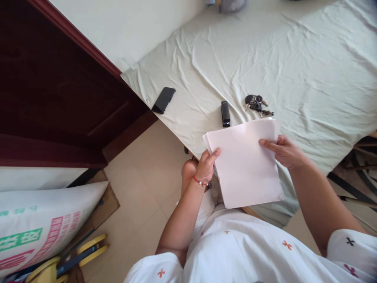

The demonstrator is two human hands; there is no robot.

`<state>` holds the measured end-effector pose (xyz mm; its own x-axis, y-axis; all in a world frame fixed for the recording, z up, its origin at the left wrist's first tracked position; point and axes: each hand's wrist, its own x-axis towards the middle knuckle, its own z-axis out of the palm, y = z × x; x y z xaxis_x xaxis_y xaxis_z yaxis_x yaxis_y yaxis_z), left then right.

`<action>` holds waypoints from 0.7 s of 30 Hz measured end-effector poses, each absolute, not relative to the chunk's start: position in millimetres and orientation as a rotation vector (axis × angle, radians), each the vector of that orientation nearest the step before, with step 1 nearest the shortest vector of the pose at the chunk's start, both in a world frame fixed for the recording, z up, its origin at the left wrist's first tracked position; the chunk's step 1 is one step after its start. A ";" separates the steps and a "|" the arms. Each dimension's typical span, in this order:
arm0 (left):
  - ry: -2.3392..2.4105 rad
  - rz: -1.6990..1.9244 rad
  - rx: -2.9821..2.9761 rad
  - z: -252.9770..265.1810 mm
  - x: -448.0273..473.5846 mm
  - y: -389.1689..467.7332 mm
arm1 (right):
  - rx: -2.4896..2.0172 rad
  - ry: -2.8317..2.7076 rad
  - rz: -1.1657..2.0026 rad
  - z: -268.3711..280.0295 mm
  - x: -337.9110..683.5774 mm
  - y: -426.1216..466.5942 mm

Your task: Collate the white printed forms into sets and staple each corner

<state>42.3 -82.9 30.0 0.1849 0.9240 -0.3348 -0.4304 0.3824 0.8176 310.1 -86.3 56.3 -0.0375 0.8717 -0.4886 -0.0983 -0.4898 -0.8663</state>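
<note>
A stack of white paper sheets (247, 165) is held up over the table's near edge, its top corners slightly out of line. My left hand (207, 165) grips the stack's left side, thumb on top and fingers hidden beneath. On the opposite side my right hand (284, 150) pinches the upper right edge, its thumb lying across the top sheet. Just beyond the paper lies a black stapler (225, 114). To the right of that, a bunch of keys (255, 104) rests on the cloth.
A wrinkled pale green cloth (309, 74) covers the table. Near its left edge stands a black phone-like object (164, 100). A dark red door (59, 86) is at the left, above a large printed white sack (44, 224) and a yellow-and-blue wheeled item (92, 248) on the floor.
</note>
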 end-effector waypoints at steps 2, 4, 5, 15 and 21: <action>0.954 1.046 0.657 23.0 41.1 -84.5 | -1.501 -0.916 1.645 56.9 311.1 -84.1; 0.980 1.053 0.670 16.0 41.2 -88.0 | -1.528 -1.014 1.669 56.8 311.6 -80.9; 0.995 1.058 0.669 13.0 41.6 -89.9 | -1.539 -1.070 1.676 56.5 311.5 -78.7; 1.023 1.043 0.606 19.4 47.9 -97.5 | -1.601 -1.835 0.162 91.4 269.1 -57.1; 0.990 1.065 0.520 25.9 59.2 -98.4 | -1.275 -2.331 0.098 102.2 221.4 -50.9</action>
<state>59.2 -98.4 25.9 0.1373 0.8995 -0.4147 -0.4794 0.4267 0.7669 221.4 -50.9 102.2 -0.4520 0.8099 0.3737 0.7758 0.5637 -0.2833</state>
